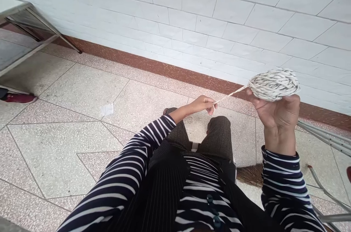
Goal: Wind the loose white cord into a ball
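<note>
Raised at the right, my right hand (276,109) grips a thick oval bundle of white cord flecked with dark strands (274,84) from below, its fingers largely hidden behind the bundle. From the bundle's left end a strand of cord (231,94) runs taut, down and to the left. My left hand (203,105) pinches that strand between thumb and fingers, above my knees. Both hands are off the floor, in front of the tiled wall.
A table with metal legs (45,23) stands at the far left, near a person's red shoe (20,98). White paper (106,110) lies on the speckled floor. Broom bristles (249,174) and metal tubing (326,195) are at my right. Ahead is a white tiled wall (203,5).
</note>
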